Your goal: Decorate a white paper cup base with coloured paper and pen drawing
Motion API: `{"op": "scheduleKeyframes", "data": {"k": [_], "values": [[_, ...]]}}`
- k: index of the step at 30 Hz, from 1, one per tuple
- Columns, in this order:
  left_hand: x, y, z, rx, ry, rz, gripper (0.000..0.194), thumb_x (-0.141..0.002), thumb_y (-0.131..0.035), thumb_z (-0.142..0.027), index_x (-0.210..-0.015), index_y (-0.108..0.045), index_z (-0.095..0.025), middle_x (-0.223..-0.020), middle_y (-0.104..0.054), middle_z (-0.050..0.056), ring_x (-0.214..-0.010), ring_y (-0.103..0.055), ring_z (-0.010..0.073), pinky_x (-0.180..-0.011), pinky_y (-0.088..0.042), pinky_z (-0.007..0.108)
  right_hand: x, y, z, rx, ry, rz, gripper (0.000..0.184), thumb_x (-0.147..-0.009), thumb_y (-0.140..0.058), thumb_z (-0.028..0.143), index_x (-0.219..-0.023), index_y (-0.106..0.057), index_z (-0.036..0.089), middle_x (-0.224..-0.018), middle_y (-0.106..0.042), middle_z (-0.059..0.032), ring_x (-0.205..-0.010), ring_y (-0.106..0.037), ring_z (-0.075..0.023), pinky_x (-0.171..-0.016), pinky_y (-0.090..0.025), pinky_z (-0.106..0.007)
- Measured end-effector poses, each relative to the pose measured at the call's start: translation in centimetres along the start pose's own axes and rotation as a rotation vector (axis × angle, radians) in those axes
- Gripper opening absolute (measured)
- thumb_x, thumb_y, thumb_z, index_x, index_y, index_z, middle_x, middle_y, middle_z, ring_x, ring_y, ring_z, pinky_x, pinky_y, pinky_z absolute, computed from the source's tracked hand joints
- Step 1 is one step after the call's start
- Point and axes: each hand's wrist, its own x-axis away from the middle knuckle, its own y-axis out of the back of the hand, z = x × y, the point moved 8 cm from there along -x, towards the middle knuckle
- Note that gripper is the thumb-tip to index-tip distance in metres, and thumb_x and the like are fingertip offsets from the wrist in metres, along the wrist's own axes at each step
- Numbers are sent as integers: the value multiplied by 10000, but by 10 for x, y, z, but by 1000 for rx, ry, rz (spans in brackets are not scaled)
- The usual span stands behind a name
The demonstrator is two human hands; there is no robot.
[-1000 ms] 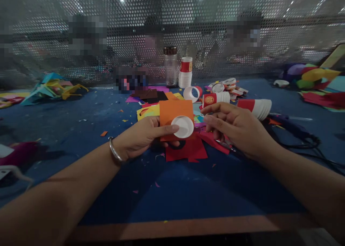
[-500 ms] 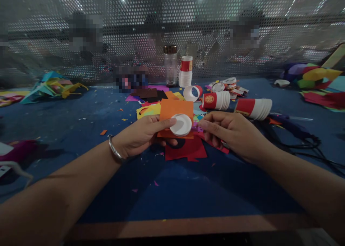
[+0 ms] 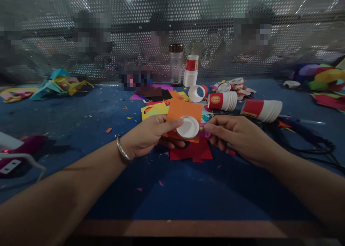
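Note:
My left hand [image 3: 156, 134], with a silver bangle at the wrist, grips a square of orange paper [image 3: 182, 109]. Its thumb presses a round white paper cup base [image 3: 188, 127] with a low rim against the sheet's lower part. To the right, my right hand [image 3: 231, 132] is closed in a pinch, its fingertips just beside the disc and apart from it. What those fingers hold, if anything, I cannot make out. Under the orange sheet, red paper [image 3: 191, 153] with cut edges lies on the blue table [image 3: 161, 199].
Stacked red-and-white paper cups [image 3: 222, 101] and a second cup stack [image 3: 261, 110] lie on their sides. A glass bottle [image 3: 176, 66] stands behind, before a perforated metal screen [image 3: 151, 33]. A dark cable [image 3: 309, 149] lies right, a purple power strip [image 3: 24, 156] left.
The view has shifted slightly left, so everything appears further right. The left hand still holds the orange paper and cup base; the right hand stays pinched close by.

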Motion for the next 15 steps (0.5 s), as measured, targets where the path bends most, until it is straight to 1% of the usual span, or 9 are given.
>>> {"op": "scheduleKeyframes", "data": {"k": [3,6,8,12,15], "values": [[1,0,-1,-62,-32,-7,306,-876,-728,-414,-1006,-735,-137,-925,-782,106,-656,-717,141,-542,-506,194,0,-1,-3,-9,-2,8,396,-791,-759,558,-737,-646,183,-512,-564,45,-430,-505,-67,-386,-371,-169],[1,-3,-6,-93,-99,42,309,-880,-721,-396,-1039,-732,-131,-984,-775,104,-781,-704,150,-703,-551,241,0,-2,-6,-31,-6,29,416,-807,-742,575,-741,-632,180,-551,-564,41,-453,-519,-67,-396,-397,-164],[2,-5,-10,-161,-153,58,296,-882,-715,-370,-1049,-732,-127,-1037,-767,98,-861,-685,153,-793,-541,253,0,-2,-8,-61,-13,34,432,-798,-747,586,-735,-618,178,-584,-575,35,-460,-526,-66,-394,-404,-164],[2,-5,-17,-355,-225,36,299,-881,-700,-377,-1050,-734,-132,-1073,-760,89,-920,-671,168,-822,-517,256,0,-3,-9,-92,-6,55,410,-827,-729,567,-769,-637,172,-606,-604,24,-459,-523,-59,-382,-382,-159],[3,-5,-19,-412,-249,13,289,-874,-702,-390,-1019,-744,-144,-1055,-765,88,-909,-678,182,-801,-524,265,1,-5,-5,-87,12,73,389,-824,-742,544,-779,-656,167,-619,-618,17,-463,-522,-59,-390,-378,-166]]}}
